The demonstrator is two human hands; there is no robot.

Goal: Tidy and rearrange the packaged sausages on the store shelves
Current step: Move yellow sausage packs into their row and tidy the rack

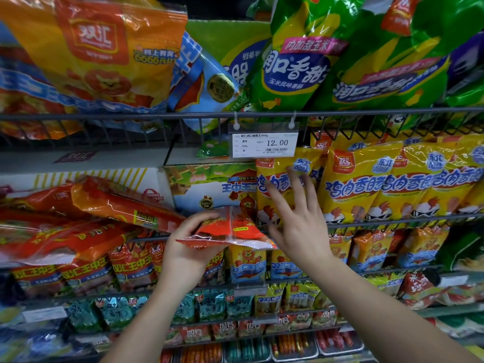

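Left hand (188, 248): fingers grip red sausage pack (230, 227), awaiting a slot.
Right hand (301, 224): fingers spread, apparently steadying yellow pack (275, 169).

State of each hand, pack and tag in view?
Left hand, grips red pack.
Right hand, open, fingers spread at yellow pack.
Red pack, held roughly flat.
Yellow pack, upright in row.
Green packs, leaning forward over rail.
Price tag, hanging from rail.
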